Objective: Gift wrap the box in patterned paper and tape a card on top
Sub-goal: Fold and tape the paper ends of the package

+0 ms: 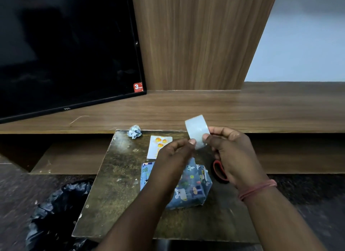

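A box wrapped in blue patterned paper (192, 187) lies on the dark worn board (119, 185), partly hidden by my left forearm. Beyond it lies a white card with orange shapes (158, 144). Above the box, my right hand (231, 157) grips a roll of clear tape (197, 129) between thumb and fingers. My left hand (173, 155) pinches at the roll's lower edge with thumb and fingertips; whether a loose tape end is between them is unclear. Red-handled scissors (219, 171) lie on the board, mostly hidden behind my right hand.
A crumpled ball of wrapping paper (134, 132) sits at the board's far edge. A black television (65, 50) stands on the wooden shelf (224, 110) behind. A black plastic bag (54, 213) lies on the floor at the left.
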